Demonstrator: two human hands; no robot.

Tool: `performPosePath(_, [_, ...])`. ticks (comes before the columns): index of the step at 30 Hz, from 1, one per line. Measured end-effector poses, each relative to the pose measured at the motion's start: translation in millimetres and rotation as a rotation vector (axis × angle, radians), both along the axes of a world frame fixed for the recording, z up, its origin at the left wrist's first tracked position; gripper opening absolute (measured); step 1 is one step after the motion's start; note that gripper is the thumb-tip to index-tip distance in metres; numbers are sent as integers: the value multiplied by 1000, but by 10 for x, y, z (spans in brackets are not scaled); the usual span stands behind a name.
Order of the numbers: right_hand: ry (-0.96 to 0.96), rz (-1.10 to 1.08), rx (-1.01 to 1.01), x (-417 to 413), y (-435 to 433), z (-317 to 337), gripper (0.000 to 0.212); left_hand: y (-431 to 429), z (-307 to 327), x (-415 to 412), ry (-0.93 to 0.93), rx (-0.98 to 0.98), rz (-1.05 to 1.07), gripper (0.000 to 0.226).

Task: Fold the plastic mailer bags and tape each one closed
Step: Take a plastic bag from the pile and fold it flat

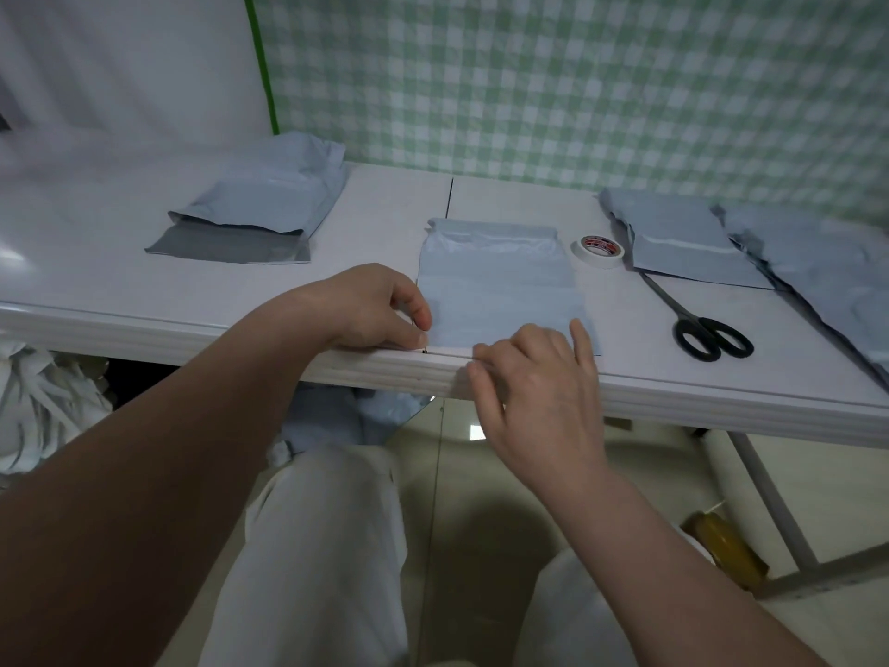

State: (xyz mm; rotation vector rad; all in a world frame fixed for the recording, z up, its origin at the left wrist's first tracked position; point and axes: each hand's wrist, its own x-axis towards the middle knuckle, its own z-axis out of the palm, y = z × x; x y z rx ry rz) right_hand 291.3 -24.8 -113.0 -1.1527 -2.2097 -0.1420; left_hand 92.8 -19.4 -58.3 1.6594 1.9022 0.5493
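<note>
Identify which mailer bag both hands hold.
The middle bag, beside the tape roll; the left hand and right hand hold its near edge. The far-left bag and far-right bags lie untouched.

The person wore loose, pale whitish trousers (317,546), softly creased over both knees at the bottom of the frame, and the forearms (168,450) were bare down to the left hand (375,305) and right hand (539,382).

Lighting softly, evenly; glaring faintly on the bench (29,262) far left of the fingers (418,310); bowing lines toward edges.
</note>
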Motion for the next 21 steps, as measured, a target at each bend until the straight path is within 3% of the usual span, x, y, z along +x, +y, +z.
performPosePath(9, [29,-203,31,550,179,-22,21,-36,60,51,73,-15,-22,17])
performPosePath(12, [51,-210,48,540,171,-37,18,-37,78,319,447,63,-17,35])
performPosePath(14, [60,-201,46,541,166,-61,17,-52,-5,601,605,235,-52,50])
performPosePath(18, [65,-192,32,587,163,-93,19,-172,-264,1054,563,332,-321,43])
performPosePath(21, [64,-181,24,599,164,-102,22,-262,-343,1086,558,329,-330,46])
